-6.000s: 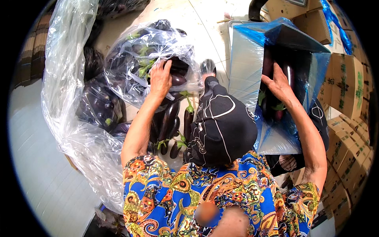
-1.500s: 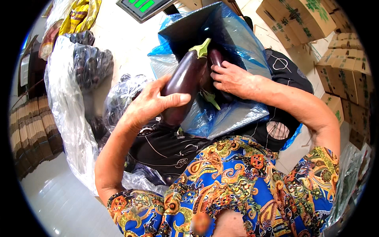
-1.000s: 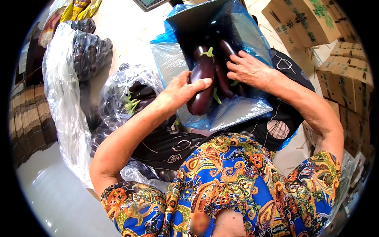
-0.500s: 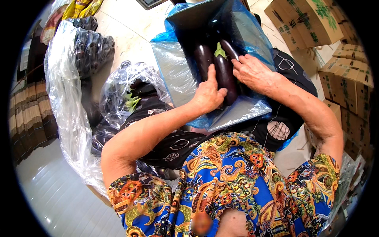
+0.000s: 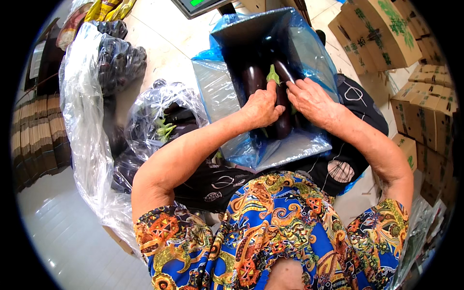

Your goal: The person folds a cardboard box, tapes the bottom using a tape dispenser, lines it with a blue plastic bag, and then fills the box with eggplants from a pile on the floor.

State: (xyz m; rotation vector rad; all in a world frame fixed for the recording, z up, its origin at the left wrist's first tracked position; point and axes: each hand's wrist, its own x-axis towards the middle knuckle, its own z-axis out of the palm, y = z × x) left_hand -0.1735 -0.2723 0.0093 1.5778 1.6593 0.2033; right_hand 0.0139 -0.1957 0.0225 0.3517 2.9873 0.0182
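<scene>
A box lined with blue plastic [image 5: 299, 38] lies tilted on my lap, holding several dark purple eggplants [image 5: 253, 77] lengthwise. My left hand [image 5: 262, 106] is on the middle eggplant [image 5: 282, 126], index finger at its green stem and the other fingers curled over its body, partly hiding it. My right hand [image 5: 309, 99] rests on the right-hand eggplant [image 5: 282, 65], its bent fingers a little apart. Left of the box, a clear plastic bag [image 5: 145, 104] holds more eggplants with green stems showing.
Long plastic-wrapped bundles of dark produce [image 5: 116, 58] lie at the left, beside flattened cardboard stacks [image 5: 36, 140]. A scale with a green display [image 5: 195, 5] stands at the top, near yellow bags [image 5: 106, 9]. Cardboard cartons [image 5: 372, 38] are piled at the right.
Six seconds ago my left hand was in the clear bag; later it brought an eggplant into the box, where that lies now. Lately its index finger moved onto the stem.
</scene>
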